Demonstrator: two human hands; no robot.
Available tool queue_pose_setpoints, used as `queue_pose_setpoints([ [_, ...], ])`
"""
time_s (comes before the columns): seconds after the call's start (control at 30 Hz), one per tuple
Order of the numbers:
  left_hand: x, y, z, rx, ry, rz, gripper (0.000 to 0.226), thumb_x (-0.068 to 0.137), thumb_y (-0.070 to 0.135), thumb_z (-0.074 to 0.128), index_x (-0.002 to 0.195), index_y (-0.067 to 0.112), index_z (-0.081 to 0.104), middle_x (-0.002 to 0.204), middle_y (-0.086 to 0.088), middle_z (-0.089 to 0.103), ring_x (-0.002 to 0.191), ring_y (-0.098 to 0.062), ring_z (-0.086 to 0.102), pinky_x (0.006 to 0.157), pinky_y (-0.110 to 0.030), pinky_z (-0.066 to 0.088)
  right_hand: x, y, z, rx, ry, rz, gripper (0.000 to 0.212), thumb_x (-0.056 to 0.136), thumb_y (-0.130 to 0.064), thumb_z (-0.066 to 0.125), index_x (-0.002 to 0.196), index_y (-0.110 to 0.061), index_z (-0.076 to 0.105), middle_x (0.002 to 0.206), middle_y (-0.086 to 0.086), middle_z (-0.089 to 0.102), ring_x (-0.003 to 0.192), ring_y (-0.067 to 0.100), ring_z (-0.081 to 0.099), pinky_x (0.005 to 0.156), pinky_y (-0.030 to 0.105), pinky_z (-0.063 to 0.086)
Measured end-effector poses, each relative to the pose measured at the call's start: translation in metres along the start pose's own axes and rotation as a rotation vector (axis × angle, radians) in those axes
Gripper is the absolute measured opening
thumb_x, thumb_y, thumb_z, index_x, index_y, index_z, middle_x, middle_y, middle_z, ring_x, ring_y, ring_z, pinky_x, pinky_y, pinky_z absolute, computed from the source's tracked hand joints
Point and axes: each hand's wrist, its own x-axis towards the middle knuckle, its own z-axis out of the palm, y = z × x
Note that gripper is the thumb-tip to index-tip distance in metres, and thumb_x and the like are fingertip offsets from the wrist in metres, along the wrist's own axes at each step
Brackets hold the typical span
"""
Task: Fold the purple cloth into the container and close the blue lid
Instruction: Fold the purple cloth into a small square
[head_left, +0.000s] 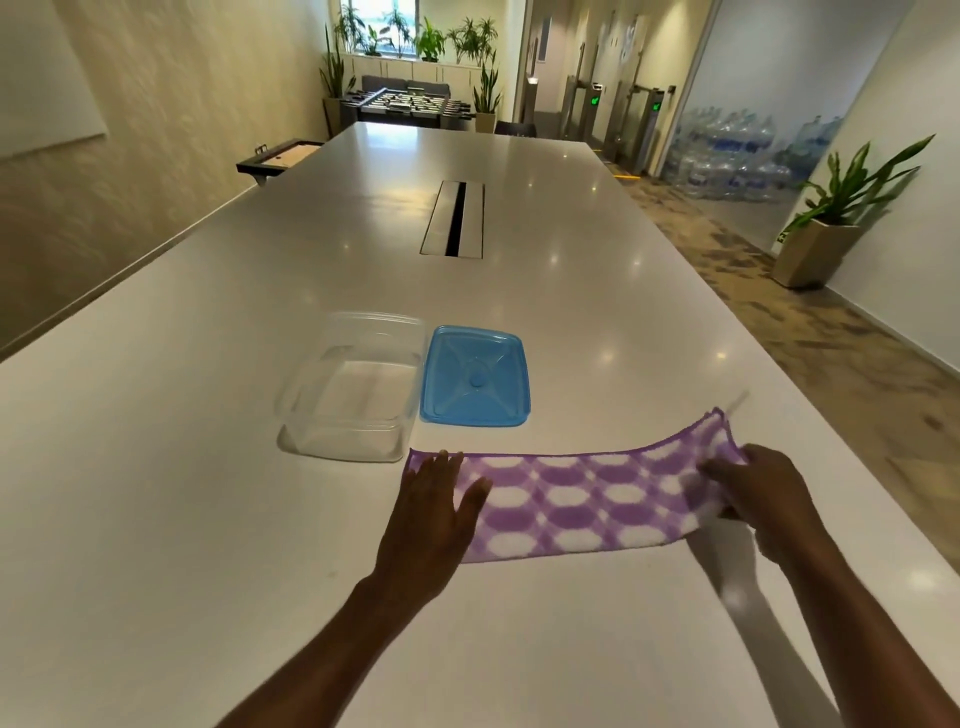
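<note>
The purple and white patterned cloth lies as a long folded strip on the white table in front of me. My left hand rests flat on its left end, fingers spread. My right hand grips the cloth's right end and lifts it a little off the table. Behind the cloth stands the clear plastic container, with nothing inside. The blue lid lies flat on the table right beside it, to its right.
A cable hatch is set into the table's middle, farther back. The table's right edge runs close to my right hand, with carpeted floor and a potted plant beyond. A foosball table stands at the far end.
</note>
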Motion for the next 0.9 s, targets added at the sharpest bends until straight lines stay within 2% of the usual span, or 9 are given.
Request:
queue_pose_setpoints([
  [0.13, -0.002, 0.002, -0.009, -0.340, 0.037, -0.055, 0.062, 0.088, 0.060, 0.031, 0.140, 0.027, 0.042, 0.141, 0.003, 0.050, 0.128, -0.011, 0.046, 0.109, -0.038, 0.039, -0.037, -0.045, 0.040, -0.178, 0.051, -0.315, 0.026, 0.078, -0.022, 0.071, 0.063, -0.010, 0.053, 0.058, 0.004, 0.057, 0.056, 0.026, 0.052, 0.052, 0.035, 0.032],
  [0.2, -0.003, 0.001, -0.010, -0.449, 0.064, -0.063, 0.056, 0.089, 0.058, 0.035, 0.136, 0.030, 0.046, 0.134, 0.003, 0.057, 0.121, -0.008, 0.052, 0.105, -0.036, 0.044, -0.067, -0.065, 0.070, -0.240, 0.056, -0.500, 0.021, 0.077, -0.019, 0.072, 0.068, -0.016, 0.053, 0.064, -0.003, 0.055, 0.059, 0.022, 0.047, 0.055, 0.026, 0.023],
  [0.27, -0.004, 0.001, -0.010, -0.515, 0.129, -0.033, 0.048, 0.091, 0.051, 0.038, 0.131, 0.028, 0.053, 0.128, 0.003, 0.062, 0.117, -0.006, 0.055, 0.103, -0.036, 0.045, -0.094, -0.074, 0.103, -0.202, -0.001, -0.629, 0.006, 0.078, -0.018, 0.070, 0.081, -0.016, 0.065, 0.080, -0.005, 0.063, 0.070, 0.019, 0.055, 0.061, 0.018, 0.031],
  [0.37, -0.005, 0.000, -0.009, -0.561, 0.224, -0.012, 0.038, 0.093, 0.043, 0.039, 0.118, 0.026, 0.062, 0.116, 0.003, 0.068, 0.109, -0.009, 0.061, 0.097, -0.041, 0.050, -0.124, -0.070, 0.151, -0.279, -0.203, -0.655, 0.017, 0.086, -0.027, 0.057, 0.094, -0.013, 0.062, 0.097, 0.004, 0.065, 0.087, 0.020, 0.059, 0.073, 0.031, 0.047],
  [0.47, -0.006, -0.003, -0.011, -0.565, 0.229, -0.075, 0.057, 0.087, 0.057, 0.037, 0.137, 0.029, 0.046, 0.137, 0.004, 0.055, 0.126, -0.011, 0.050, 0.102, -0.027, 0.041, -0.140, -0.058, 0.178, -0.291, -0.416, -0.632, 0.016, 0.093, -0.029, 0.051, 0.104, -0.018, 0.053, 0.105, 0.003, 0.058, 0.091, 0.017, 0.056, 0.075, 0.024, 0.047],
  [0.57, -0.010, -0.005, -0.017, -0.472, 0.271, -0.074, 0.068, 0.083, 0.063, 0.039, 0.141, 0.027, 0.040, 0.143, 0.003, 0.049, 0.128, -0.014, 0.048, 0.104, -0.031, 0.042, -0.133, -0.050, 0.172, -0.296, -0.469, -0.628, 0.035, 0.092, -0.037, 0.054, 0.124, -0.024, 0.051, 0.124, -0.003, 0.055, 0.103, 0.006, 0.050, 0.083, 0.015, 0.038],
  [0.73, -0.007, 0.004, -0.017, -0.016, 0.403, 0.405, 0.043, 0.095, 0.030, 0.041, 0.134, 0.012, 0.050, 0.139, -0.007, 0.053, 0.130, -0.018, 0.047, 0.108, -0.034, 0.038, -0.102, -0.055, 0.136, -0.246, -0.224, -0.769, 0.032, 0.095, -0.030, 0.041, 0.114, -0.014, 0.061, 0.118, 0.006, 0.063, 0.104, 0.018, 0.056, 0.086, 0.017, 0.037],
  [0.83, 0.012, 0.014, -0.002, 0.284, 0.200, 0.576, 0.047, 0.091, 0.020, 0.055, 0.135, 0.004, 0.048, 0.143, -0.016, 0.047, 0.136, -0.029, 0.040, 0.115, -0.044, 0.029, -0.079, -0.051, 0.129, -0.431, -0.224, -0.756, 0.037, 0.099, -0.022, 0.043, 0.131, -0.007, 0.054, 0.139, 0.014, 0.053, 0.129, 0.027, 0.046, 0.108, 0.029, 0.032],
  [0.9, 0.021, 0.016, 0.009, 0.393, 0.004, 0.511, 0.055, 0.098, 0.033, 0.045, 0.146, 0.009, 0.032, 0.154, -0.012, 0.031, 0.144, -0.026, 0.025, 0.119, -0.036, 0.009, -0.070, -0.037, 0.133, -0.642, -0.306, -0.813, 0.047, 0.102, -0.026, 0.038, 0.143, -0.004, 0.040, 0.152, 0.015, 0.039, 0.142, 0.026, 0.032, 0.117, 0.030, 0.018],
])
